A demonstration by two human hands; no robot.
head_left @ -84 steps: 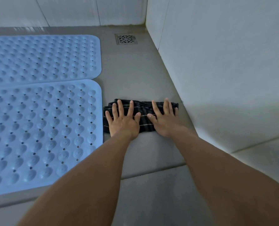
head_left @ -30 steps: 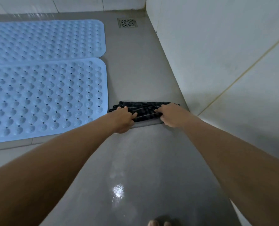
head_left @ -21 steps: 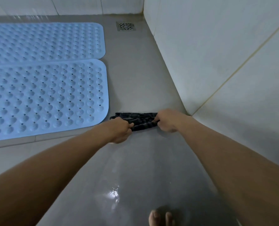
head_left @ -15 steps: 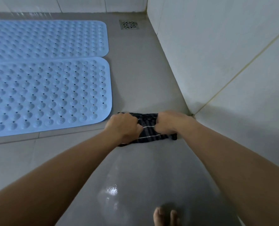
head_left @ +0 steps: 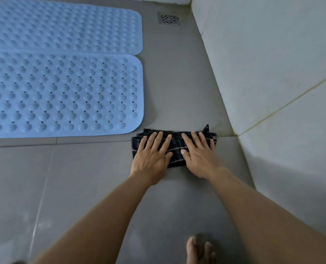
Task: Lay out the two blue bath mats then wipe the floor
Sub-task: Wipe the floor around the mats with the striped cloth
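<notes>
Both blue mats were already flat on the floor [head_left: 101, 178], the far mat [head_left: 63, 27] and the near mat [head_left: 63, 96] side by side with their long edges touching. So the step in hand seemed to be the wiping.

The dark striped cloth [head_left: 176, 144] lay folded in a short band on the floor, just beside the near mat's corner and close to the wall [head_left: 272, 73]. Its long axis ran from 9 o'clock to 3 o'clock, across the person's arms. The left hand [head_left: 151, 155] pressed on the 9 o'clock half and the right hand [head_left: 199, 156] on the 3 o'clock half. On both hands the fingers were straight, a little spread and flat on the cloth, holding nothing in a grip. Both hands were equally near, so neither one led.

The mat closed the way at 9 o'clock and the wall closed it at 3 o'clock. The bare floor was open at 12 o'clock, toward the drain [head_left: 169, 18], and at 6 o'clock, toward the person's toes [head_left: 198, 250]. I judged that the next stroke should go along this 12-to-6 line, with the band kept crosswise, so that it sweeps its full width
</notes>
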